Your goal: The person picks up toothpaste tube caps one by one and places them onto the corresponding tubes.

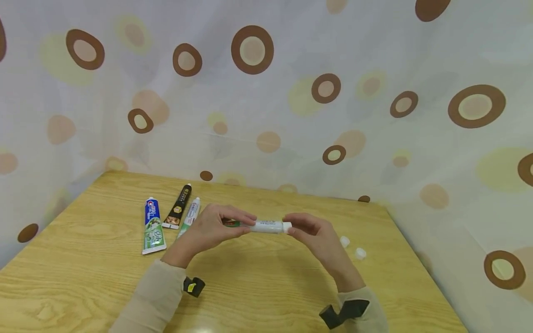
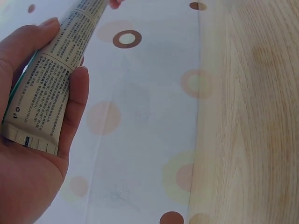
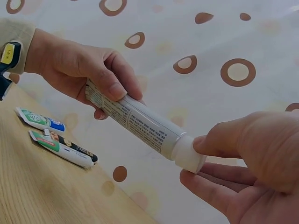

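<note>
A white toothpaste tube is held level above the table, its cap end toward the right. My left hand grips the tube's body, thumb on one side and fingers on the other. In the left wrist view the crimped end of the tube rests against the palm, printed side showing. With thumb and fingertips my right hand pinches the white cap, which sits at the tube's end.
On the table's left lie a blue and green toothpaste tube, a black tube and a white and green tube, partly behind the left hand. Two small white caps lie right of the right hand. A dotted cloth hangs behind.
</note>
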Demonstrator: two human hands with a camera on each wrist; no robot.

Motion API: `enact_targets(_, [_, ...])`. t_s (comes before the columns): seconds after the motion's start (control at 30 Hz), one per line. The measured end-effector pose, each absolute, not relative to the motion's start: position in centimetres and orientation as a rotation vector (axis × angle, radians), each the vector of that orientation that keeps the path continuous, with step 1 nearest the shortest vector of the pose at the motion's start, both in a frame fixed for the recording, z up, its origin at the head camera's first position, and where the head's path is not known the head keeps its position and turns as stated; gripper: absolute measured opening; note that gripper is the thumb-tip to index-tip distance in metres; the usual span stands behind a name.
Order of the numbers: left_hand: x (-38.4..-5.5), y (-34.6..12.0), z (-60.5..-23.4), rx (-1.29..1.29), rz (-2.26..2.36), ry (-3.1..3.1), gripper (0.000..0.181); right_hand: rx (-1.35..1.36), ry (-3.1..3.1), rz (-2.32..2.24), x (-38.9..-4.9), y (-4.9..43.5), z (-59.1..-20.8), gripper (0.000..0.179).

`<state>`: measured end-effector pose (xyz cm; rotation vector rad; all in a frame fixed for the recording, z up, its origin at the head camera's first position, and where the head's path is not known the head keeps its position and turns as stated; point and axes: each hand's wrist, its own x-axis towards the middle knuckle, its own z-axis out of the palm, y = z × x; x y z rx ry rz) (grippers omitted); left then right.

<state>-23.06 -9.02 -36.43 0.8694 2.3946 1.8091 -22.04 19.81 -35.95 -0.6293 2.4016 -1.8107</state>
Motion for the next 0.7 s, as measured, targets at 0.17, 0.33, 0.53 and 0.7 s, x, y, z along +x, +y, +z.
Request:
enact_targets(0.17, [-23.11,-9.14,-36.5,0.904,1.821,2.394,0.015,-0.62,2.43,-1.828,-21.97,19.38,-35.84,0.032])
enact_targets(0.33, [-23.07,-9.28,-36.4,0.882,1.829,2.402,0.014,-0.627,2.426,-1.839,-22.03,19.37,-35.79,0.028])
enact_targets(0.53, [-22.92,-9.36,-36.33,0.863,1.83,2.39,0.014,-0.635,2.364,-1.846,-22.06,19.65,-35.87,0.033])
enact_targets(0.7, [-22.9,-9.28,-36.22,0.861,1.848,2.377,0.014,-0.619,2.281,-1.908,-22.12,19.67,-35.87,0.036])
